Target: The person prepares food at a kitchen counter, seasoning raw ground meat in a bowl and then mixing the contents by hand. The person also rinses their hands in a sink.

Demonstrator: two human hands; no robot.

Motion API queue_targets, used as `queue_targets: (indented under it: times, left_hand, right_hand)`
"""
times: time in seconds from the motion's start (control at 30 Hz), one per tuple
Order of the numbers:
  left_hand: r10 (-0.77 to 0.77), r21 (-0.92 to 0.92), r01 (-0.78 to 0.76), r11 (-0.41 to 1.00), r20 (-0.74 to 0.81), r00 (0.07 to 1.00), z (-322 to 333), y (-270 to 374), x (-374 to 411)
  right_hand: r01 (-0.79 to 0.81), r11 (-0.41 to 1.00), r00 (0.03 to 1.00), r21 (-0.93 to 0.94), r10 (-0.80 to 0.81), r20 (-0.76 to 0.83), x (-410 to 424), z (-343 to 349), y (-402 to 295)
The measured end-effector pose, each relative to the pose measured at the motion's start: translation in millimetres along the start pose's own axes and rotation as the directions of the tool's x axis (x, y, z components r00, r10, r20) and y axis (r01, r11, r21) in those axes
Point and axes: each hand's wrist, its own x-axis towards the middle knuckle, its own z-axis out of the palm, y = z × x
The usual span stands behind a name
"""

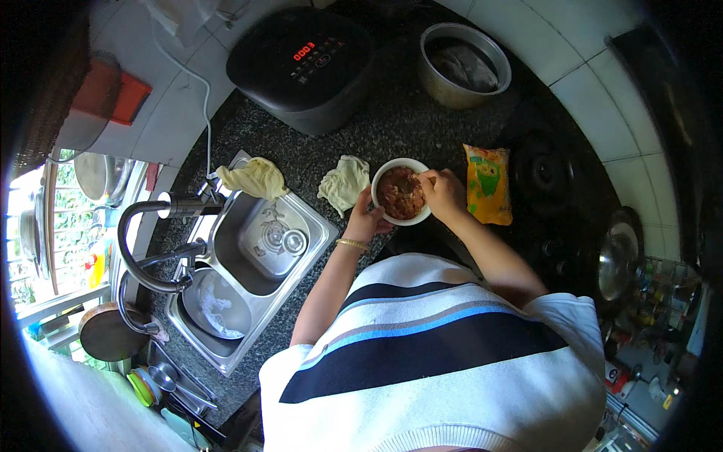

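A white bowl sits low before me at the counter's front, holding a reddish-brown minced mixture with paler bits. My left hand grips its left rim, thumb at the edge and fingers beneath the side. At the opposite rim is my right hand, its fingers curled together over the mixture. Whether those fingers hold a slim utensil is hidden. A crumpled whitish cloth lies just left of the bowl. Right of my right hand is a yellow-orange printed packet.
Left is a double steel sink with a curved faucet, a yellow cloth on its rim and a soapy basin. Behind stand a lit black rice cooker and a metal pot. A dark stove burner lies right.
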Motion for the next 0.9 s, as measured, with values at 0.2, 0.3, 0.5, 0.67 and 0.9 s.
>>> queue_targets:
  times: [0.2,0.3,0.5,0.67,0.9]
  left_hand:
    - [-0.012,0.019,0.012,1.000,0.006,1.000,-0.6,-1.3,-0.6]
    - [0.006,0.010,-0.007,1.000,0.013,1.000,-1.0,-4.4,0.7]
    - [0.028,0.018,-0.028,0.999,-0.004,1.000,-1.2,-6.0,3.9]
    - [0.032,0.021,-0.033,0.999,0.030,0.999,-3.2,-6.1,2.9]
    - [0.008,-0.001,-0.008,1.000,0.026,1.000,-3.0,-5.4,3.3]
  right_hand:
    - [-0.014,1.000,0.985,-0.012,0.015,0.174,-3.1,-2.1,-12.0]
    - [-0.154,0.987,0.987,0.049,0.152,0.047,-2.6,-5.9,-6.1]
    - [-0.032,0.999,0.998,-0.005,0.033,0.057,-1.1,-7.0,9.7]
    - [0.285,0.957,0.956,0.051,-0.280,-0.086,2.0,2.6,6.9]
    - [0.652,0.746,0.720,0.136,-0.665,0.196,-17.0,-19.2,4.1]
